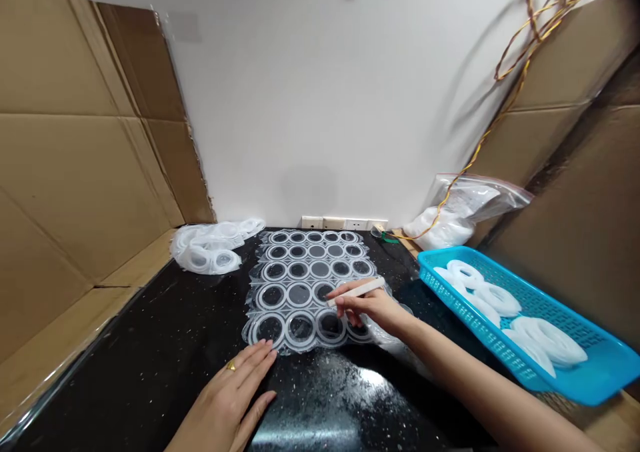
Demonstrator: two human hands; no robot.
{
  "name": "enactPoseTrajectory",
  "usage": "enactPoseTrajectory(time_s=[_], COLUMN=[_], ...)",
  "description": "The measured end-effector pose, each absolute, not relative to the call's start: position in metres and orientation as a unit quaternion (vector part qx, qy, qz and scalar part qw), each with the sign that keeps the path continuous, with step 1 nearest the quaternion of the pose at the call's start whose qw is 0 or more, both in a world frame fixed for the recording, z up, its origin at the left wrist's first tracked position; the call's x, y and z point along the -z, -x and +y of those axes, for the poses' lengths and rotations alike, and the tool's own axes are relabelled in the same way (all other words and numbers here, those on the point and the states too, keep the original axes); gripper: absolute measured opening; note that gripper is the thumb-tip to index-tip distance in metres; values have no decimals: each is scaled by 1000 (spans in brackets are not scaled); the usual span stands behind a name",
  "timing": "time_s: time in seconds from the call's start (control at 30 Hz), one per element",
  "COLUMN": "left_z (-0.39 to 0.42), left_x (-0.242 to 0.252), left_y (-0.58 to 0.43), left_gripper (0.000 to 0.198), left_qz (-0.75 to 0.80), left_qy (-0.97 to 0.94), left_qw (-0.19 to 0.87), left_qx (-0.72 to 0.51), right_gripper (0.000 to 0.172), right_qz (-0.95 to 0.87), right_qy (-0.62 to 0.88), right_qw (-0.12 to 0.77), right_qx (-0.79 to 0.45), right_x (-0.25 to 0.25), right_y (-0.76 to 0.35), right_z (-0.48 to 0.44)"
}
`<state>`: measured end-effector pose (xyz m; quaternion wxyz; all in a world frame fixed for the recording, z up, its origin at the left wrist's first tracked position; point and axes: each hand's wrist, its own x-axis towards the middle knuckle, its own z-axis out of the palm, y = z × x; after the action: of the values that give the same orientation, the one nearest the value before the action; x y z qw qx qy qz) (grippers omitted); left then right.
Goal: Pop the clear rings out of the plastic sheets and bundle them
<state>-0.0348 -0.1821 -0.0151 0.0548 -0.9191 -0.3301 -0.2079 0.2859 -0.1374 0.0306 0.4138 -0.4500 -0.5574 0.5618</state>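
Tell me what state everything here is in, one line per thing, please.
Left hand: palm down at the edge of the ringed sheet
Right hand: closed on the white stick
White stick: gripped, slanted like a pen
Ringed sheet: spread over the black counter
Plastic pile: bunched up, at the left
Blue basket: uncovered, partly filled
White rings: lying grouped inside the basket
Clear bag: bulging; whether sealed, unclear
Twisted wire: tangled at upper right
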Motion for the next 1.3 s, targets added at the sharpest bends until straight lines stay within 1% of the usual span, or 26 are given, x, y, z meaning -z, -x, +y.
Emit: enactPoseTrajectory(time_s=[0.13, 0.3, 0.37, 0.5, 0.57, 0.63, 0.67, 0.7, 0.77, 0.8, 0.83, 1.03, 1.13, 1.23, 1.3], left_z=[-185, -187, -188, -189, -191, -191, -192, -192, -192, -192, -191, -191, -192, -192, -192], left_x=[17, 19, 20, 20, 20, 18, 18, 17, 16, 16, 16, 16, 15, 14, 14], left_y=[35, 35, 35, 36, 35, 35, 35, 34, 34, 34, 34, 34, 35, 36, 37], left_gripper=[49, 46, 46, 47, 46, 44, 43, 42, 41, 40, 39, 37, 37, 31, 27], left_qz=[-328, -347, -354, -362, -363, -364, -364, -364, -360, -358, -358, -358, -365, -397, -413], left_qy=[916, 907, 904, 903, 902, 899, 897, 896, 895, 895, 896, 894, 885, 857, 844], left_qw=[42, 2, -9, -17, -22, -31, -37, -43, -52, -53, -54, -60, -68, -82, -92], left_qx=[227, 240, 239, 231, 234, 242, 247, 252, 258, 259, 259, 264, 280, 319, 331], right_gripper=[37, 36, 37, 50, 46, 33, 30, 35, 61, 71, 77, 88, 84, 66, 56], right_qz=[-525, -523, -544, -611, -638, -644, -639, -631, -622, -623, -627, -669, -667, -639, -601], right_qy=[420, 411, 421, 472, 498, 517, 523, 527, 528, 523, 517, 502, 482, 437, 384], right_qw=[405, 383, 365, 314, 296, 293, 294, 294, 297, 298, 299, 271, 258, 260, 286], right_qx=[-620, -641, -627, -552, -507, -482, -482, -487, -497, -500, -500, -477, -506, -576, -639], right_x=[-30, -26, -26, -29, -28, -24, -21, -17, -11, -9, -7, -15, -20, -25, -26], right_y=[-256, -231, -223, -217, -216, -215, -214, -214, -213, -213, -213, -218, -220, -222, -222], right_z=[-127, -119, -115, -104, -99, -96, -96, -95, -97, -97, -98, -103, -105, -105, -106])
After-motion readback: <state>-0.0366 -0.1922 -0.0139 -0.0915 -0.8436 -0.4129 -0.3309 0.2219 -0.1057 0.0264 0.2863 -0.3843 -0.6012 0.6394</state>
